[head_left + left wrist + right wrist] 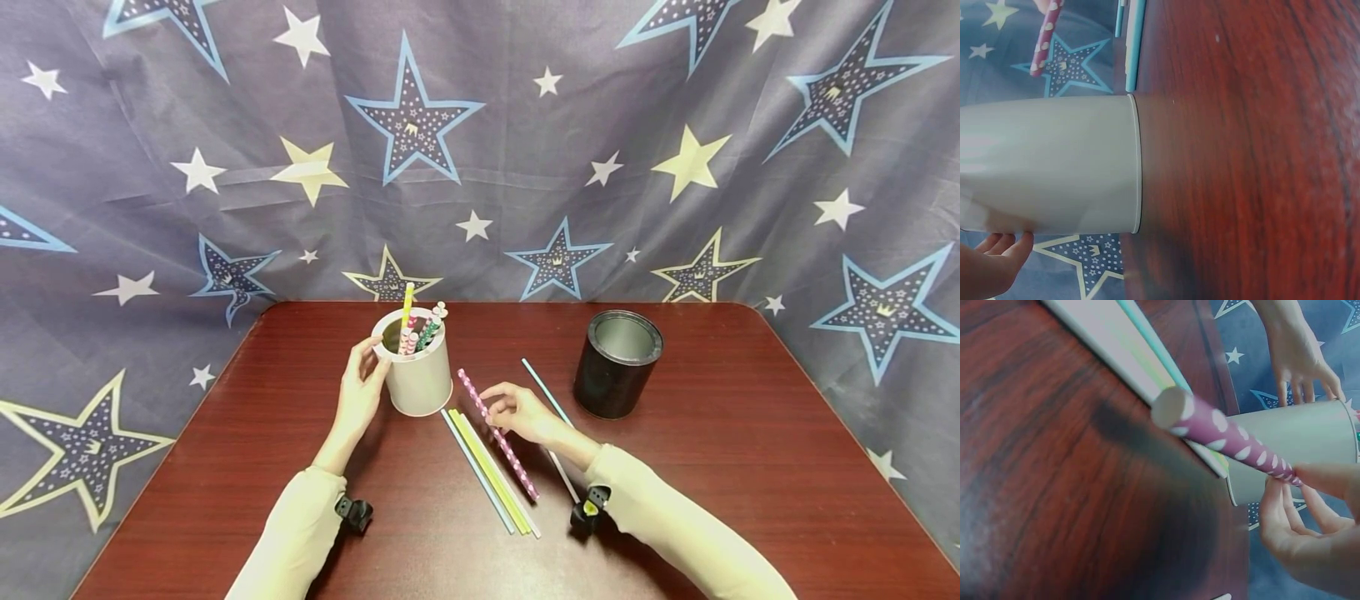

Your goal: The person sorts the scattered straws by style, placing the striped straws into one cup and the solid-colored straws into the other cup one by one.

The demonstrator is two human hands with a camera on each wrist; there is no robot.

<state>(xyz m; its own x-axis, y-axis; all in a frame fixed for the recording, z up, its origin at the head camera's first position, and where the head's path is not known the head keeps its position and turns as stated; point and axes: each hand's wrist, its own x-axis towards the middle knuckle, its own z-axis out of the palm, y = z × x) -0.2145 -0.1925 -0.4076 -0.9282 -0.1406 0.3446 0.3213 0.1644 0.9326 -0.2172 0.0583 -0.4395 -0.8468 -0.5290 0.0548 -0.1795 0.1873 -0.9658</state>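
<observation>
A white cup [417, 379] with several patterned straws [417, 327] in it stands left of centre on the dark red table [750, 450]. My left hand [372, 357] holds the cup's left side, thumb near the rim; its fingertips [999, 245] show beside the cup wall [1054, 165]. My right hand [492, 401] pinches a purple straw with white dots [501, 440] and lifts its far end, while the near end lies low by the table. In the right wrist view the pinch [1299, 478] sits on the purple straw [1222, 428], just in front of the cup [1297, 444].
A blue, a yellow-green and a white straw [489, 471] lie side by side on the table between my arms. A pale blue straw [542, 385] lies under my right wrist. An empty black can [617, 363] stands to the right. A star-print cloth [480, 150] hangs behind.
</observation>
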